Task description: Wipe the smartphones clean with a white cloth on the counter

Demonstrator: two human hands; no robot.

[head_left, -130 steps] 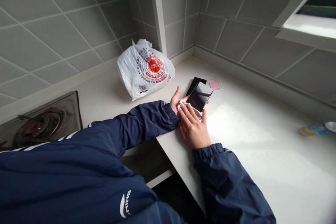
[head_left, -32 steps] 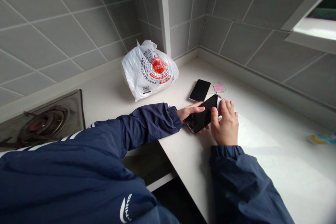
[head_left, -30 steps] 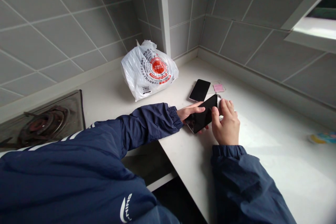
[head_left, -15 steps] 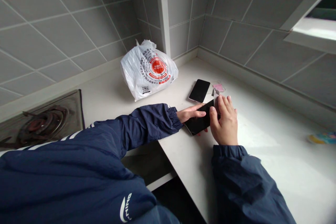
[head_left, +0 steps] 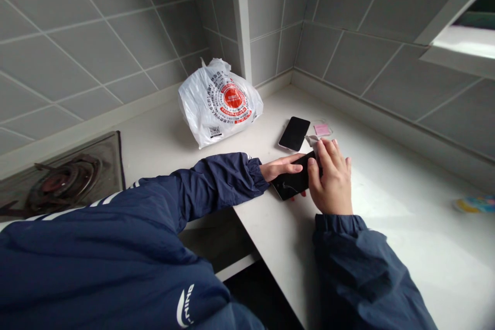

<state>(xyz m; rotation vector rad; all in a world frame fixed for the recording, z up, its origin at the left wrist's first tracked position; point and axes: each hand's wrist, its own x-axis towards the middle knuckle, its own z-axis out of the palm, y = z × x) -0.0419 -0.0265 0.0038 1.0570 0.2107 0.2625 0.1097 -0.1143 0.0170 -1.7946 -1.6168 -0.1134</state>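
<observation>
A black phone (head_left: pixel 292 181) lies near the front edge of the white counter (head_left: pixel 386 227), screen up. My left hand (head_left: pixel 281 166) grips its left side, thumb on the screen. My right hand (head_left: pixel 329 175) lies over the phone's far end, fingers pressed together on a small white wipe (head_left: pixel 311 139) that pokes out past my fingertips. Just beyond my hands, a second black phone (head_left: pixel 294 133) rests flat on the counter.
A white plastic bag (head_left: pixel 218 102) with red print sits against the tiled wall. A small pink packet (head_left: pixel 322 129) lies beside the second phone. A gas burner (head_left: pixel 62 180) is at the left. A colourful item (head_left: pixel 475 202) lies at the right edge.
The phone I hold was tilted up and now lies lower, near flat on the counter. My right hand has slid from its right side onto its far end with the wipe.
</observation>
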